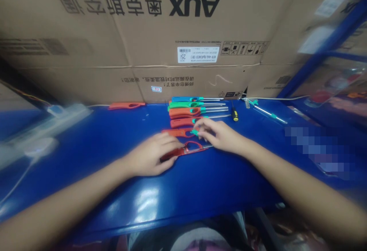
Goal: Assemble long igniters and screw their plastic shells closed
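My left hand [153, 153] is closed around the rear of a red utility lighter body [192, 148], whose looped front points right, just above the blue table [200, 190]. My right hand [220, 135] is bent over the lighter's front end, its thumb and fingertips pinched on a small green plastic piece [195, 132]. Behind that piece lies an orange lighter casing [177, 132], partly covered by my left hand. Farther back, several long-nosed lighters lie in a row: a red one [182, 122], an orange one [183, 112], a green one [180, 105] and a blue one [186, 99].
A yellow-and-black screwdriver [235, 114] lies right of the row. Beyond it rests a metal tube with green fittings [269, 113]. At back left sits an orange casing [127, 106], near a blurred white power strip [65, 119]. Cardboard [137, 52] walls off the back.
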Tool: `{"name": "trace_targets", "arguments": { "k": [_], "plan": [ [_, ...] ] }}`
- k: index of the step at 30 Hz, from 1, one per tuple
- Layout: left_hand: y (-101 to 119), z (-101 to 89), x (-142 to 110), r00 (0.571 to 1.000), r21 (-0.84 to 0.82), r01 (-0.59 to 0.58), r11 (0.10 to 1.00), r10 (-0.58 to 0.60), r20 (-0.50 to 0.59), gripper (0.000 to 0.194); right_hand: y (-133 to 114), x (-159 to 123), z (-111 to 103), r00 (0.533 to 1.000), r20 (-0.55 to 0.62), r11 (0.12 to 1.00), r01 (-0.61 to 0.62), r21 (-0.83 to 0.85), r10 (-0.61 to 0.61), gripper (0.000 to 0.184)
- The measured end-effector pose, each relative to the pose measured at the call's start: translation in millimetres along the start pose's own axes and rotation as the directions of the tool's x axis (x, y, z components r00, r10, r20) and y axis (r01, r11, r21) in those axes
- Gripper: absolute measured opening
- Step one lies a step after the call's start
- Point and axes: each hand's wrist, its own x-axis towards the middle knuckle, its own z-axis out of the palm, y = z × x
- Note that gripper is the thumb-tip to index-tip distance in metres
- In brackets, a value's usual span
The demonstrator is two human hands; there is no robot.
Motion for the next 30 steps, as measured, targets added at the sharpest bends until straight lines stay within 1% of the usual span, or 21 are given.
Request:
{"name": "trace_targets", "arguments": {
  "k": [2,6,12,18,23,27,30],
  "plan": [
    [0.1,-0.4,-0.1,1.0,0.026,0.002,1.0,-0.002,0.007,0.034,-0.6,-0.5,-1.2,0.999,0.032,1.0,-0.001,-0.009,0.002,0.019],
    [0.0,0.3,0.4,1.0,0.066,0.011,0.998,-0.01,-0.008,0.038,-3.4,-1.6,-2.6,0.998,0.059,1.0,0.013,-0.027,-0.011,0.017],
    [1.0,3.2,1.9,0.999,0.081,0.037,0.996,-0.035,-0.023,0.034,-1.1,-2.6,-4.5,0.993,0.024,0.962,0.12,-0.246,-0.118,0.021],
    [1.3,4.3,2.9,0.997,0.045,0.07,0.997,-0.07,-0.016,0.029,-0.1,-3.5,-4.3,0.98,0.06,0.94,0.201,-0.275,-0.192,0.01],
    [3.2,3.2,4.3,0.995,0.004,0.104,0.995,-0.104,-0.011,0.028,-3.5,-3.4,-1.6,0.973,0.146,0.943,0.209,-0.258,-0.176,0.007],
    [4.0,3.5,4.3,0.992,-0.011,0.126,0.992,-0.126,-0.013,0.027,-5.1,-4.0,0.4,0.977,0.182,0.945,0.159,-0.284,-0.109,0.007],
    [3.5,4.4,3.5,0.992,-0.01,0.127,0.992,-0.127,-0.014,0.027,-5.1,-3.9,2.2,0.976,0.199,0.947,0.144,-0.287,-0.089,0.009]
  ]
}}
